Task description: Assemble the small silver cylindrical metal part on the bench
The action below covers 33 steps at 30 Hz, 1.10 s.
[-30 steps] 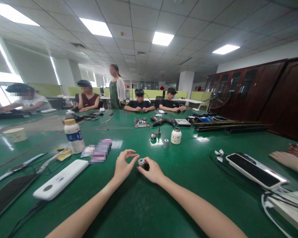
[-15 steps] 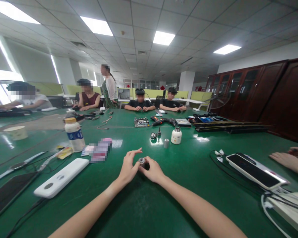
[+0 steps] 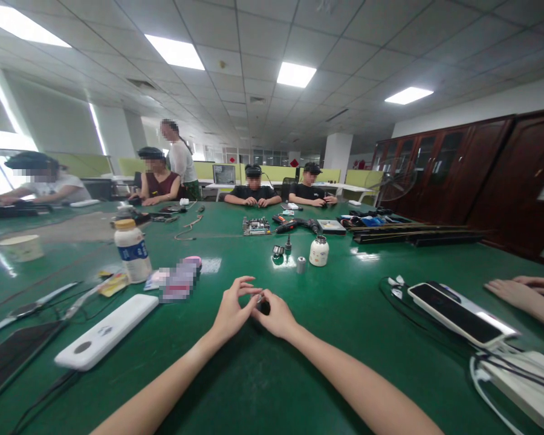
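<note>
Pinching a mostly hidden metal cylinder [image 3: 259, 299] in the right hand [image 3: 275, 314]; cupping the left hand [image 3: 230, 309] close beside, grip impossible to tell, probably for steadying. Facing an upright silver canister [image 3: 301, 265] and cream bottle [image 3: 319, 252] beyond both hands, seemingly leaving finger room.

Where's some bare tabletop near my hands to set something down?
Bare green table shows between your right hand and the dark-screened device, and between your forearms, nearest you. It's crowded at left around the white device and blue-labelled bottle, and farther ahead around the circuit board and power tool.
</note>
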Available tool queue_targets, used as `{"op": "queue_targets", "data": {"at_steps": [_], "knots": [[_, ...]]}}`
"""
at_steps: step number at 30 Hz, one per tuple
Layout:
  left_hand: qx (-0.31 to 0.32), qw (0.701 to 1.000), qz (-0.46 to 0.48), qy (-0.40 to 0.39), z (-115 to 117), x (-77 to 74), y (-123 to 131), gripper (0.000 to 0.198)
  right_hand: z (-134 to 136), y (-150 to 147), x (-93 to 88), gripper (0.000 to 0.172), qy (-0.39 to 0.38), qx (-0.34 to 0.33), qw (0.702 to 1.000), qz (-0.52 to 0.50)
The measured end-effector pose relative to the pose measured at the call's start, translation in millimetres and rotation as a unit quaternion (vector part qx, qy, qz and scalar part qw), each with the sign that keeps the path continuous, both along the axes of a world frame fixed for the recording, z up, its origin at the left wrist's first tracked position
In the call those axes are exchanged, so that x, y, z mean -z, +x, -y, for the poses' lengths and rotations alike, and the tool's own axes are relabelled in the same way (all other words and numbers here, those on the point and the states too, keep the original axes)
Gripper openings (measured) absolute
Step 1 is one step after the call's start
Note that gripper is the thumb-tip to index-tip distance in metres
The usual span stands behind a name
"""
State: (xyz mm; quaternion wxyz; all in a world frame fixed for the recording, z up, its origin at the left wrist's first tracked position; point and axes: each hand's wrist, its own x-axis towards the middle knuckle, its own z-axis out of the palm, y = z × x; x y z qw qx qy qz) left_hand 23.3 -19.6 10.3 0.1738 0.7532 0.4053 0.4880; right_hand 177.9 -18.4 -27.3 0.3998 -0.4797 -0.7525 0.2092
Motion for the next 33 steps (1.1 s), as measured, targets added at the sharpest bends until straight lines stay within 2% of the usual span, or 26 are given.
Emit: {"op": "queue_targets", "data": {"at_steps": [3,6,8,12,14,17,20,23,27,33], "knots": [[-0.040,0.999,-0.008,0.007,1.1,0.1,0.2,0.034,0.1,0.1,-0.4,0.022,0.002,-0.006,1.000,-0.005],[-0.056,0.998,-0.010,0.007,1.6,-0.7,1.4,0.036,0.9,0.0,-2.2,0.023,-0.002,-0.005,1.000,-0.006],[-0.068,0.998,0.003,0.016,0.1,-1.4,0.9,0.033,1.9,0.0,-3.8,0.024,-0.007,-0.004,1.000,-0.007],[-0.184,0.981,0.011,0.067,-10.2,1.8,-13.9,0.019,3.6,-0.1,-6.1,0.025,-0.014,-0.004,1.000,-0.013],[-0.197,0.979,-0.028,0.041,-17.8,7.8,-28.0,0.016,4.0,-0.1,-6.3,0.026,-0.017,0.000,1.000,-0.013],[-0.175,0.978,-0.101,-0.039,-27.1,18.7,-46.2,0.010,4.1,-0.1,-6.1,0.027,-0.020,0.004,1.000,-0.011],[-0.186,0.974,-0.123,-0.033,-28.8,22.8,-48.6,0.009,4.1,-0.1,-5.8,0.027,-0.019,0.005,1.000,-0.010],[-0.169,0.982,-0.086,-0.008,-22.4,15.4,-36.1,0.010,4.0,0.1,-5.7,0.026,-0.012,0.005,1.000,-0.005],[-0.114,0.993,0.032,0.000,-9.1,-0.6,-14.6,0.019,3.2,0.1,-5.5,0.024,-0.010,-0.002,1.000,-0.005],[-0.051,0.998,0.031,-0.002,1.5,-7.6,-1.4,0.015,1.9,0.4,-4.3,0.024,-0.011,-0.004,1.000,-0.001]]}}
